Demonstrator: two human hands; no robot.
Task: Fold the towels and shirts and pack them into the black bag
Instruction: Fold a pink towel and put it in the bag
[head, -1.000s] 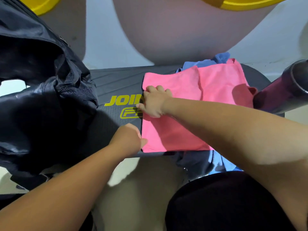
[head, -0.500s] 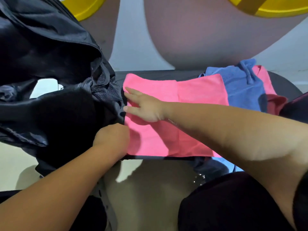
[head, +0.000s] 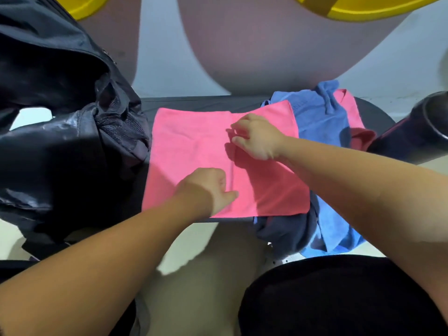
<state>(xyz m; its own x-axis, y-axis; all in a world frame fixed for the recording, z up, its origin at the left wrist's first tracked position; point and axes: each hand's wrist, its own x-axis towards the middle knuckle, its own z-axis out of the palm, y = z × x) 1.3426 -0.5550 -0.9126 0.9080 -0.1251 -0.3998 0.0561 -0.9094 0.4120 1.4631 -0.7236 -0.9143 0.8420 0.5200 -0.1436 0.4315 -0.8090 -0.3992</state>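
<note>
Pink towel (head: 194, 146) flat beneath both hands' fingers (head: 236, 141)

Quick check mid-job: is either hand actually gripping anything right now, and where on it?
Both hands are on the pink towel, along its middle fold line: the right hand pinches near the far end, the left hand near the near end. Nothing is lifted clear.

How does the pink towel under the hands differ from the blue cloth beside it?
The flat pink towel is spread smooth with a straight fold line; the rumpled blue cloth lies bunched and hangs over the near edge. Both hands rest on the pink one; none touches the blue. Both lie on the dark board.
</note>
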